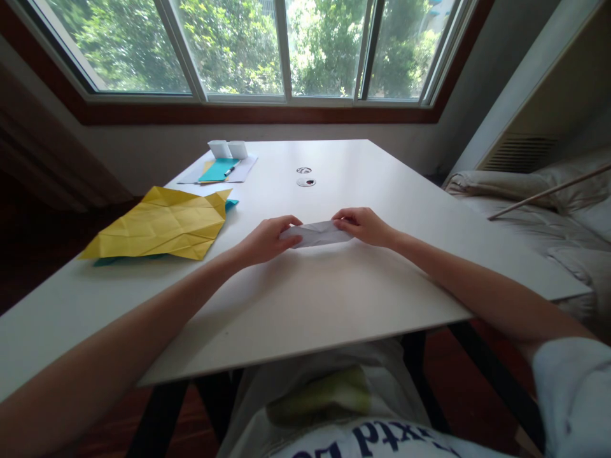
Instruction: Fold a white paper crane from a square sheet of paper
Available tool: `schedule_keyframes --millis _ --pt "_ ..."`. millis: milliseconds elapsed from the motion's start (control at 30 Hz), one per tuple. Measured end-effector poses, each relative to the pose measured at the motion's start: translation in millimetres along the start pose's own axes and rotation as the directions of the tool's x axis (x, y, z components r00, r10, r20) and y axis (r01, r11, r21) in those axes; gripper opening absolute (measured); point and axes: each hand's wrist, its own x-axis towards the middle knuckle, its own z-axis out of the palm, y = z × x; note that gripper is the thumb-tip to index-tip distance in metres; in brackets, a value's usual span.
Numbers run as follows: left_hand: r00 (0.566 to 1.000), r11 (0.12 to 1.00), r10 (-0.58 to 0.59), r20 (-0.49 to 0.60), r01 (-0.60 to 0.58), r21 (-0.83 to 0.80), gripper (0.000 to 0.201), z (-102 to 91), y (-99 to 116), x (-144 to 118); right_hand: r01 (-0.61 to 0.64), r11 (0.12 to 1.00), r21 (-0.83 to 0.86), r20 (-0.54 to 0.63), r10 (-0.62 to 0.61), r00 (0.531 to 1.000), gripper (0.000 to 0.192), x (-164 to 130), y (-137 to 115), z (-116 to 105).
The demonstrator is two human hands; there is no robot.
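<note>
Both hands pinch a folded white paper [317, 233] at the table's [334, 299] centre: left hand [265, 242] at its nine o'clock end, right hand [363, 226] at three o'clock, fingers pressed together. A crease seems underway; pressing it flat needs even pressure along the fold.

daylight pours in from the window [286, 51] far beyond the hands, its panes blown out. the white table [334, 299] glows softly; the floor beneath stays dim. wide-angle bending curves the edges; forearms nearest the camera blur slightly.
</note>
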Motion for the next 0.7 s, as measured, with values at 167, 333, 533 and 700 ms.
schedule_keyframes --millis 167,333,533,700 --pt "0.997 0.999 -0.027 0.076 0.03 -0.042 0.031 3.9 -4 2 -0.054 0.998 -0.01 0.069 0.055 0.996 0.023 2 5 2" --pt "0.997 0.997 0.071 -0.018 -0.071 -0.013 0.036 11.8 -11 4 -0.002 0.999 -0.043 0.063 0.005 0.998 0.019 1 9 8" --pt "0.959 0.95 0.279 0.059 -0.284 0.129 0.024 14.4 -13 4 0.146 0.987 -0.07 0.043 -0.143 0.989 0.019 1 13 13" --pt "0.943 0.932 0.326 0.065 -0.332 0.142 0.026 12.9 -12 4 0.391 0.907 -0.157 0.181 -0.363 0.914 0.024 1 9 8"
